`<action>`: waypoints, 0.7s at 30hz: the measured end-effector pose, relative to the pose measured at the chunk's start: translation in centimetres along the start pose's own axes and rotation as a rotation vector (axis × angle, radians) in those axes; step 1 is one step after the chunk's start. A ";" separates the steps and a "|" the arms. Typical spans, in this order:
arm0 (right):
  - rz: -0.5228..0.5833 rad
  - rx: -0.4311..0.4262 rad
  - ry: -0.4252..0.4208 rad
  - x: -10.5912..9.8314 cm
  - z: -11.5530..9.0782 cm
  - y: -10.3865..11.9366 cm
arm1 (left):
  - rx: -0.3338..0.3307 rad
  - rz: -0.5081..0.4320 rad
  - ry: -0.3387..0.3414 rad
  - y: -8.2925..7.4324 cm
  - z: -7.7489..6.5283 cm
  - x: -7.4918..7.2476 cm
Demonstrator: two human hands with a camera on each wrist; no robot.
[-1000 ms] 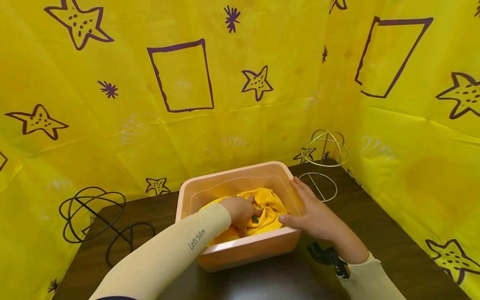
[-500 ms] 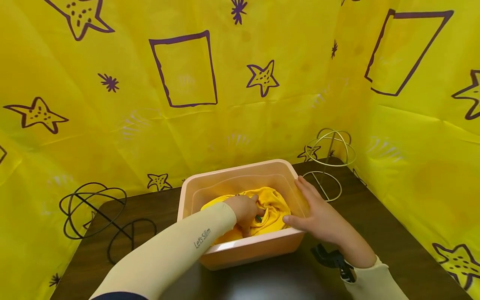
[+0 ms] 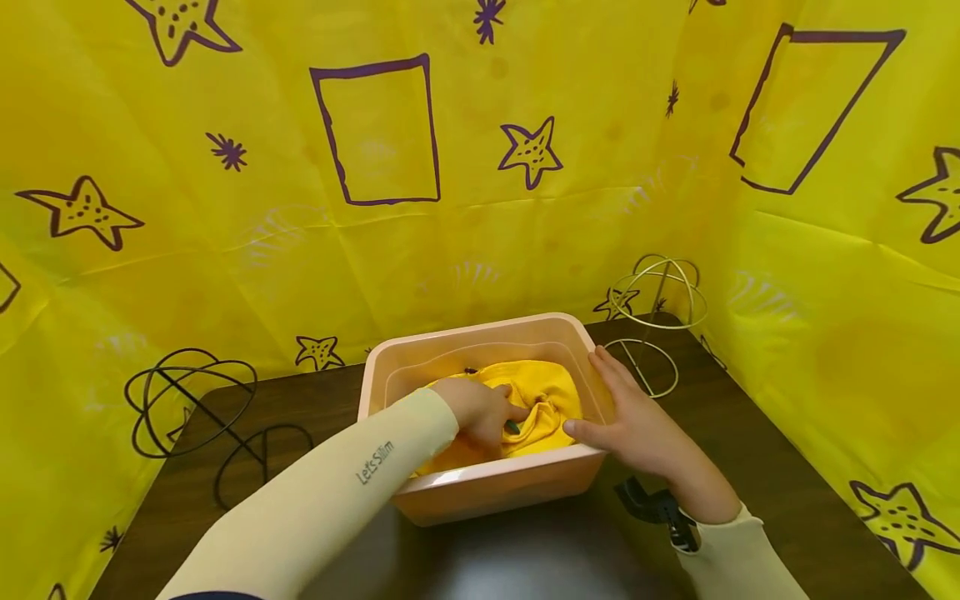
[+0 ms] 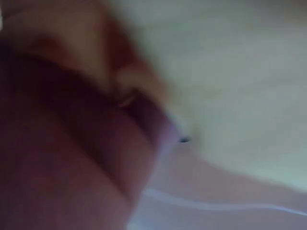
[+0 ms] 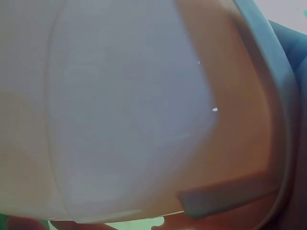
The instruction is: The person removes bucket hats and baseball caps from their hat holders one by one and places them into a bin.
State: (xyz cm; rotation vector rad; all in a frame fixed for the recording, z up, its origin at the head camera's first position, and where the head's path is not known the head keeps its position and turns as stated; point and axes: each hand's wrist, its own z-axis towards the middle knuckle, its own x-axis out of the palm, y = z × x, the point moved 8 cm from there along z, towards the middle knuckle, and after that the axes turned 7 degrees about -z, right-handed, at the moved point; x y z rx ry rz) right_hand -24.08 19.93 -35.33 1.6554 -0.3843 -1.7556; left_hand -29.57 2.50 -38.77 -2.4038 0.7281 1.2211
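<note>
A pale pink plastic tub [image 3: 491, 492] stands on the dark table, with bunched yellow cloth [image 3: 551, 387] inside. My left hand [image 3: 476, 408] reaches over the front rim into the tub and grips the cloth; some fingertips are buried in its folds. A small dark green spot [image 3: 512, 427] shows beside those fingers. My right hand [image 3: 637, 429] holds the tub's front right corner, thumb over the rim and fingers along the right side. In the right wrist view, the tub's wall [image 5: 134, 120] fills most of the picture. The left wrist view is badly blurred.
A black wire stand [image 3: 225, 425] lies on the table left of the tub. Behind the tub's right side is a gold wire stand [image 3: 652, 325]. Yellow sheeting [image 3: 390, 275] with purple drawings rises behind and to the right of the table [image 3: 750, 433].
My left hand has shifted slightly within the tub, and the yellow cloth's folds have changed, lying smoother at the back right. The right hand keeps its hold on the corner. The head view shifted slightly.
</note>
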 end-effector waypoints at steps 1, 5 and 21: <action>0.000 0.004 0.004 0.0 0.0 0.0 | -0.008 -0.024 0.007 0.1 -0.4 -0.1; -0.014 0.004 0.014 0.1 0.1 0.0 | -0.015 -0.092 0.003 0.2 -2.9 -0.9; -0.116 0.040 -0.058 -0.5 0.6 0.1 | 0.037 -0.268 -0.569 3.1 -17.7 0.3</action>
